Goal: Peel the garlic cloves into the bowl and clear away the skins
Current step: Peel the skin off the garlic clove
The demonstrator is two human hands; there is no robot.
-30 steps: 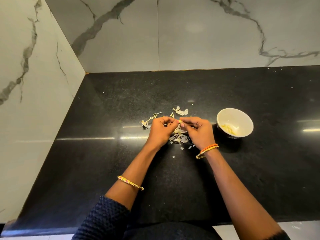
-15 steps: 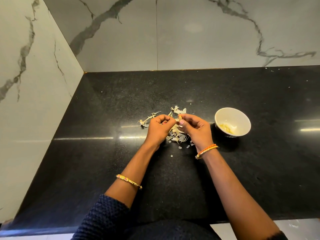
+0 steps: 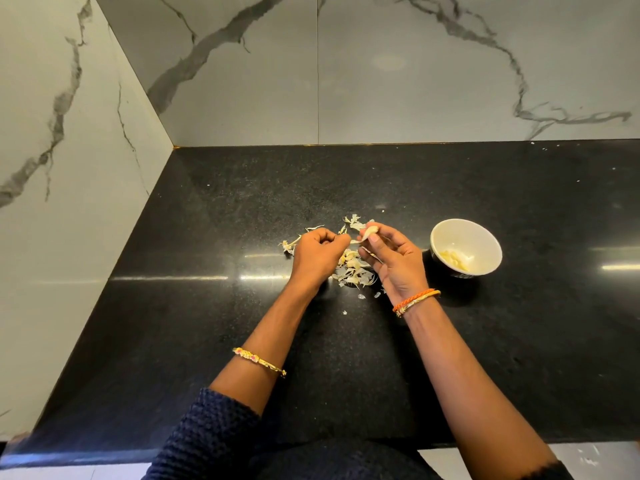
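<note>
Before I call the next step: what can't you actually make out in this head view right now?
- How many peeled cloves lie in the bowl: a pale blurred heap, too small to count.
- Whether unpeeled cloves remain in the skin pile: the left hand and right hand cover part of it.
- How much skin is left on the garlic clove: the right hand's fingers hide most of it.
- The counter's right part: cut off by the frame edge.

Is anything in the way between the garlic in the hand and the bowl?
Nothing visible. The right hand pinches the clove, and the bowl sits just to its right on the counter, with only bare counter between.
</note>
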